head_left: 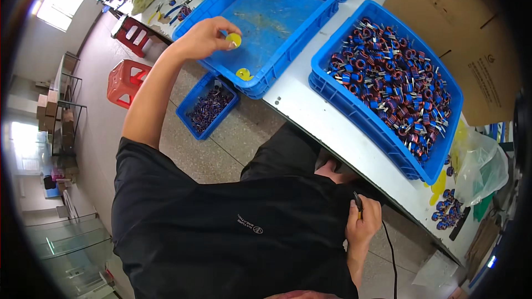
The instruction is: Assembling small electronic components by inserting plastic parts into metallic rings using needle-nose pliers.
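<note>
Over the left edge of a large blue tray [266, 73], my left hand [208, 39] pinches a yellow round disc [235, 39] between thumb and fingers. Another yellow piece [244, 74] lies in the tray's near corner. Down at my right side, away from the table, my right hand [364, 222] is closed around a dark pen-shaped tool [358, 204] with a black cord [392, 252]. The tool's kind is unclear, as the fingers hide much of it.
A blue crate [363, 119] heaped with wound toroid coils [390, 80] stands on the white table [302, 112]. Below hangs or stands a smaller blue bin [194, 129] of coils. Loose coils [448, 210] and a clear bag [482, 163] lie right, near a cardboard box [443, 0]. Red stools [124, 83] stand left.
</note>
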{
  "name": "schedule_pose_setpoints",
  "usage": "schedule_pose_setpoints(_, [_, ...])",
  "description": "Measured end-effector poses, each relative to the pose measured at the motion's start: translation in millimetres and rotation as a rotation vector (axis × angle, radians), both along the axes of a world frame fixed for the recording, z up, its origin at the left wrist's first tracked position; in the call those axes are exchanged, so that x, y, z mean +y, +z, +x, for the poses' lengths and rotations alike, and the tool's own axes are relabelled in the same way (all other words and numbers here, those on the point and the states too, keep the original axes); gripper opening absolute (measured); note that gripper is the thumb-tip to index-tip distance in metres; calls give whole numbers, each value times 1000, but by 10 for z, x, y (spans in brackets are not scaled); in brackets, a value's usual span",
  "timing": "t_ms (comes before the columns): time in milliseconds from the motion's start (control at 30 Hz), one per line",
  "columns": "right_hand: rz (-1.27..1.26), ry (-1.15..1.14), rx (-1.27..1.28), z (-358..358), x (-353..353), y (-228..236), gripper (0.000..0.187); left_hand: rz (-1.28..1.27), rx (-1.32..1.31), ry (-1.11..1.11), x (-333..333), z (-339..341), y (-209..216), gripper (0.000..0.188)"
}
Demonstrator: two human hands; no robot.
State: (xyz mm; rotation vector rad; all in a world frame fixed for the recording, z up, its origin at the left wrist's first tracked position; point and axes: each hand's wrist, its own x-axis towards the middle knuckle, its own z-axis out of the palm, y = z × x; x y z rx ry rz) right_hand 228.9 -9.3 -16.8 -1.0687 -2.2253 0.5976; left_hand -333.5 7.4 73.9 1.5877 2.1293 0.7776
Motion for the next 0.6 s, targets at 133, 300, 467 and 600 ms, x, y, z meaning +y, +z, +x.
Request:
schedule_pose_setpoints(133, [-4, 16, -23, -68, 47, -17, 24, -525, 96, -238, 144, -235, -133, 34])
schedule_pose_setpoints(300, [10, 26, -44, -118, 80, 4, 25, -713, 121, -416, 293, -96, -94, 39])
schedule_pose_setpoints(467, [14, 10, -76, -99, 75, 19, 24, -744, 204, -460, 387, 7, -19, 41])
schedule_pose_setpoints(600, [24, 6, -66, -140, 80, 49, 25, -693, 183, -553, 380, -163, -146, 44])
